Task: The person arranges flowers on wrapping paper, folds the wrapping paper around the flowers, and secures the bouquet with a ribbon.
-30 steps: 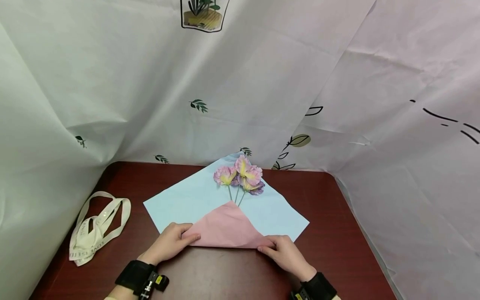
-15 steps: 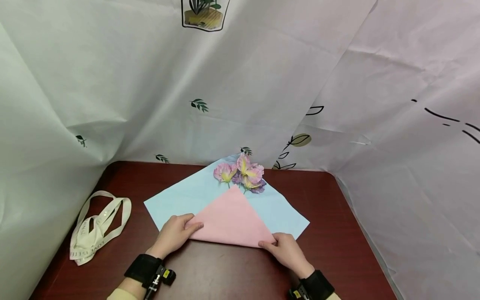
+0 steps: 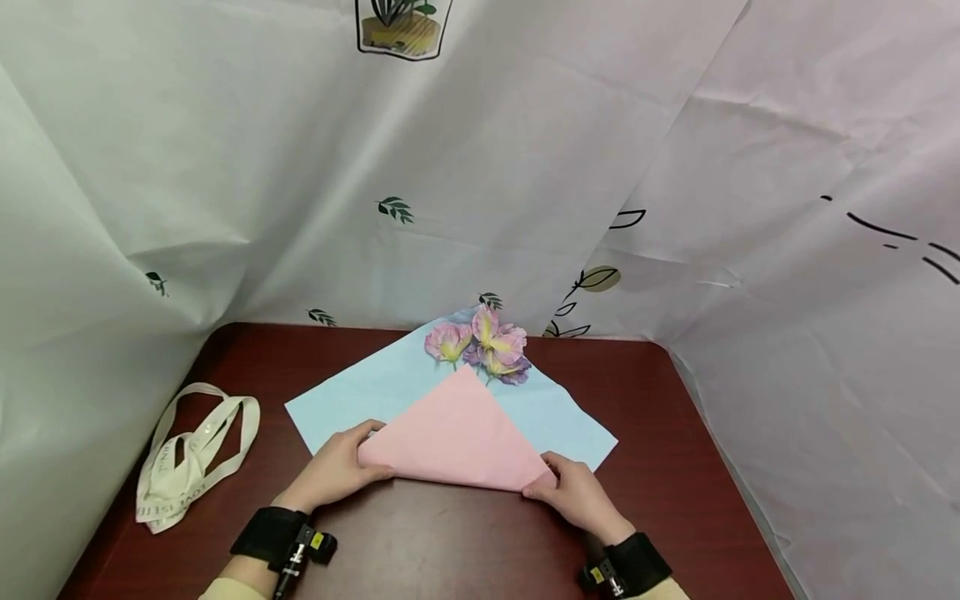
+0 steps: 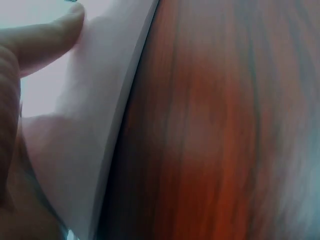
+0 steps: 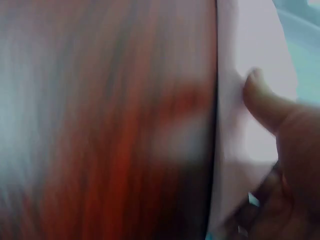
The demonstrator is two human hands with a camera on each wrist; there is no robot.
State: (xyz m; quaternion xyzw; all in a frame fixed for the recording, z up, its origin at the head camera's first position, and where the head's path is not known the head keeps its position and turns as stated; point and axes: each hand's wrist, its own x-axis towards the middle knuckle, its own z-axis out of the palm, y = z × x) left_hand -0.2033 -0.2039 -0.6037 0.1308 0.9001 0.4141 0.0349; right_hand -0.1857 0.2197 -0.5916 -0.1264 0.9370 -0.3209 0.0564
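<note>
A sheet of wrapping paper, light blue (image 3: 337, 400) on one side and pink on the other, lies on the table with its near part folded up. The pink flap (image 3: 461, 437) forms a triangle over the stems of several pink, yellow and purple flowers (image 3: 495, 343). My left hand (image 3: 335, 468) pinches the flap's left corner, thumb (image 4: 55, 37) on top of the paper. At the right corner my right hand (image 3: 577, 493) pinches the fold, its thumb (image 5: 265, 102) on the pink side and the other fingers mostly hidden.
A crumpled white ribbon (image 3: 197, 454) with printed letters lies at the left of the dark red wooden table (image 3: 450, 550). White patterned cloth (image 3: 315, 167) hangs behind the table and along both sides.
The pink flap's tip has moved up toward the flowers, covering more of their stems, and its fold edge has shifted slightly away from me. Both hands keep hold of the corners.
</note>
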